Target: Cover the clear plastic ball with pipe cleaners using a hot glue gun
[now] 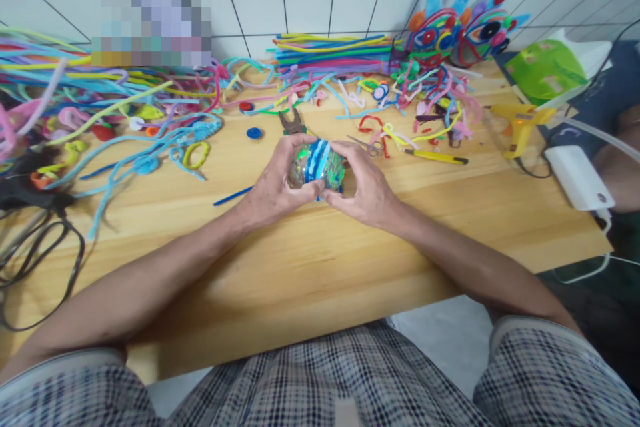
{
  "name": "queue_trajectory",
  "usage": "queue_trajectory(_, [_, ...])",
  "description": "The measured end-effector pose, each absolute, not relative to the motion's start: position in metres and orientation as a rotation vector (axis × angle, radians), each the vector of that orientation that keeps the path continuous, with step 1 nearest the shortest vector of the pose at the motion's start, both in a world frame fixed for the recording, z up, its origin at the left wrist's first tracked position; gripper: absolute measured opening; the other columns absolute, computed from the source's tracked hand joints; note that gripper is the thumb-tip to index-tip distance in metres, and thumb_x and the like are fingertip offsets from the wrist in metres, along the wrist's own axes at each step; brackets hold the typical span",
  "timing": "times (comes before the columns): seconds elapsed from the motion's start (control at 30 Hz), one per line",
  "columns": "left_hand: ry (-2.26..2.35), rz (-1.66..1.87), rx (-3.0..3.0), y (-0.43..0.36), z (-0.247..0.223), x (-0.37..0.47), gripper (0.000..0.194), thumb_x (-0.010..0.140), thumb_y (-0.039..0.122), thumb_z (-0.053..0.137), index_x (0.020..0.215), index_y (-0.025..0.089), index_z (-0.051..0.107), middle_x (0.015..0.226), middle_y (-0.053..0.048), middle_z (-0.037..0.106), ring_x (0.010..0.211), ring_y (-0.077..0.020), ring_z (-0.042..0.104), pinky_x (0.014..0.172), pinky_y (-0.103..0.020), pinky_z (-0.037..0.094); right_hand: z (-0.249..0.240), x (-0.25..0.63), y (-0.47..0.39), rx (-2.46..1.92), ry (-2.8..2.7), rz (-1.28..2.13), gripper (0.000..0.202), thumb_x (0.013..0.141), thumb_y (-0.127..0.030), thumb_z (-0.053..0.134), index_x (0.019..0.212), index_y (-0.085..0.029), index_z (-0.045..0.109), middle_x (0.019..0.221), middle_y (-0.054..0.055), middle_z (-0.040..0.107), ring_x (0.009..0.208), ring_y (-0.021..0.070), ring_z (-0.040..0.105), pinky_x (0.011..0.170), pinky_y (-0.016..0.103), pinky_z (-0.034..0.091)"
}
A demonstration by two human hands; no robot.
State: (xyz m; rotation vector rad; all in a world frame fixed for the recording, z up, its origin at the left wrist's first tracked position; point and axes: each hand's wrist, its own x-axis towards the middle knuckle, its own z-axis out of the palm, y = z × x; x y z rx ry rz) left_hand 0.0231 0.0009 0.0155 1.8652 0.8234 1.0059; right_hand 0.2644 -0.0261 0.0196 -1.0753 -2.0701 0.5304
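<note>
Between both hands is a rounded, shiny green-and-clear piece point(331, 172) with light and dark blue pipe cleaner bands around its middle; what it is made of I cannot tell. My left hand point(281, 177) grips its left side, fingers on top and thumb in front. On the right side, my right hand point(367, 185) holds it the same way, the thumbs nearly meeting. Pliers point(292, 121) with dark jaws lie just behind the left fingers. A dark blue pipe cleaner point(233, 196) lies left of my left hand, and a small blue coil point(255, 133) lies farther back.
Pipe cleaner bundles point(333, 57) line the wall, with loose pieces spread before them. At right are a yellow cutter point(437, 157), scissors point(367, 145), a yellow glue gun point(520, 125) and a white power block point(579, 177). Two colourful eyed figures point(434, 37) stand behind. Black cable point(80, 253) loops at left.
</note>
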Motion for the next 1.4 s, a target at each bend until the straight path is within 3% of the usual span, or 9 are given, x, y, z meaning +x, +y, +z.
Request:
queue_trajectory(0.17, [0.839,0.985,1.9,0.0025,0.0161,0.0205,0.075,0.098,0.069,0.082,0.153,0.031,0.05,0.147,-0.011,0.064,0.137,-0.0318,0.066,0.122,-0.052,0.057,0.0199,0.264,-0.0252,-1.069,-2.077,0.511,0.078,0.093,-0.046,0.085,0.162,-0.031,0.052,0.161,0.016,0.067,0.15,0.0419,0.063,0.125,0.069,0.055])
queue_trajectory(0.4, [0.851,0.941,1.919,0.007,0.0208,0.0159,0.073,0.098,0.068,0.08,0.153,0.029,0.053,0.147,-0.01,0.065,0.133,-0.0313,0.067,0.116,-0.048,0.06,0.0183,0.2648,-0.0234,-1.061,-2.065,0.495,0.076,0.093,-0.048,0.086,0.16,-0.029,0.055,0.157,0.015,0.069,0.147,0.0407,0.064,0.122,0.066,0.058])
queue_trajectory(0.63, [0.861,0.964,1.937,0.0052,0.0246,0.018,0.068,0.097,0.064,0.083,0.149,0.028,0.057,0.147,-0.011,0.067,0.137,-0.034,0.068,0.125,-0.056,0.056,0.018,0.2634,-0.024,-1.076,-2.07,0.481,0.076,0.093,-0.049,0.087,0.159,-0.03,0.055,0.157,0.015,0.069,0.149,0.0406,0.064,0.124,0.067,0.057])
queue_trajectory(0.83, [0.858,0.989,1.907,0.0032,0.0238,0.019,0.069,0.094,0.063,0.087,0.146,0.029,0.057,0.142,-0.009,0.069,0.131,-0.0311,0.07,0.116,-0.05,0.062,0.0188,0.2618,-0.0259,-1.07,-2.069,0.482,0.077,0.092,-0.045,0.088,0.16,-0.031,0.053,0.159,0.015,0.069,0.15,0.0407,0.063,0.123,0.066,0.057])
queue_trajectory(1.17, [0.848,1.002,1.952,0.003,0.0217,0.0192,0.072,0.094,0.066,0.086,0.148,0.029,0.055,0.146,-0.012,0.068,0.138,-0.0339,0.068,0.125,-0.056,0.057,0.0169,0.2629,-0.0259,-1.05,-2.077,0.465,0.079,0.09,-0.043,0.087,0.161,-0.031,0.052,0.16,0.016,0.068,0.151,0.0412,0.063,0.128,0.068,0.053])
queue_trajectory(1.4, [0.819,1.008,1.971,0.0013,0.0212,0.0197,0.068,0.099,0.065,0.081,0.15,0.029,0.053,0.145,-0.011,0.069,0.133,-0.0302,0.071,0.119,-0.05,0.061,0.0172,0.2625,-0.0257,-1.062,-2.081,0.492,0.081,0.09,-0.042,0.086,0.162,-0.031,0.052,0.162,0.016,0.067,0.152,0.042,0.062,0.127,0.068,0.054])
